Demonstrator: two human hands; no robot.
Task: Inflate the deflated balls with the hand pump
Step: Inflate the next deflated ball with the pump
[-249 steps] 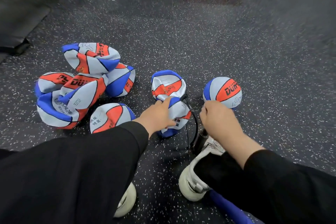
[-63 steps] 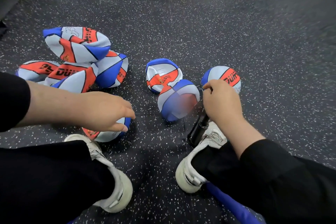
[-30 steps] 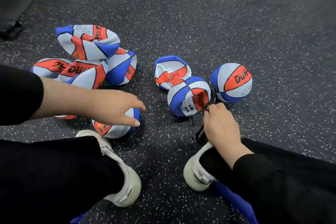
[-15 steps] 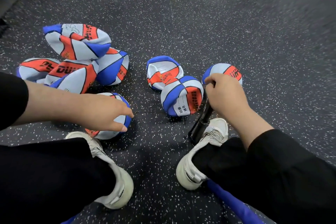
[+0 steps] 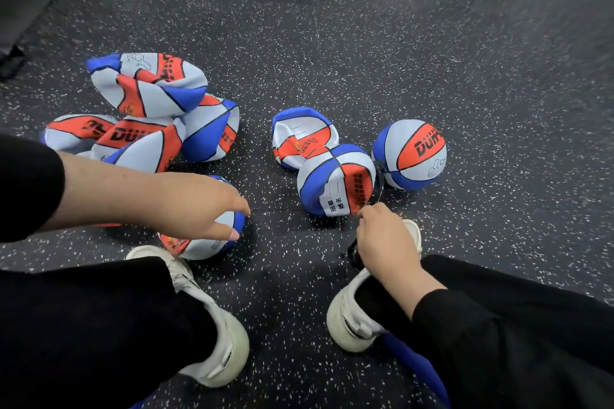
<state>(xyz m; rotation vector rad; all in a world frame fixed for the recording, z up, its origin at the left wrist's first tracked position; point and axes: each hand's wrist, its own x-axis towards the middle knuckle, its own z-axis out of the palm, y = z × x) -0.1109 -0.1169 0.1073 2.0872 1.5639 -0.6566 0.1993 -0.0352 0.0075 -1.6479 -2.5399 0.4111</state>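
My right hand is closed around the handle of a black hand pump, pushed low; the pump body is mostly hidden behind it. A thin black hose runs from the pump to a partly filled red, white and blue ball. A crumpled flat ball leans against it from behind. A round, full ball sits to the right. My left hand hovers with fingers apart over a small flat ball.
A heap of several flat balls lies at the left on the dark speckled floor. My two white shoes stand in the foreground; the right one is beside the pump base. A blue object shows under my right leg.
My right hand has pushed the pump handle down from its raised position half a second ago. The connected ball looks rounder than 8 seconds ago. My left hand stays over the small flat ball.
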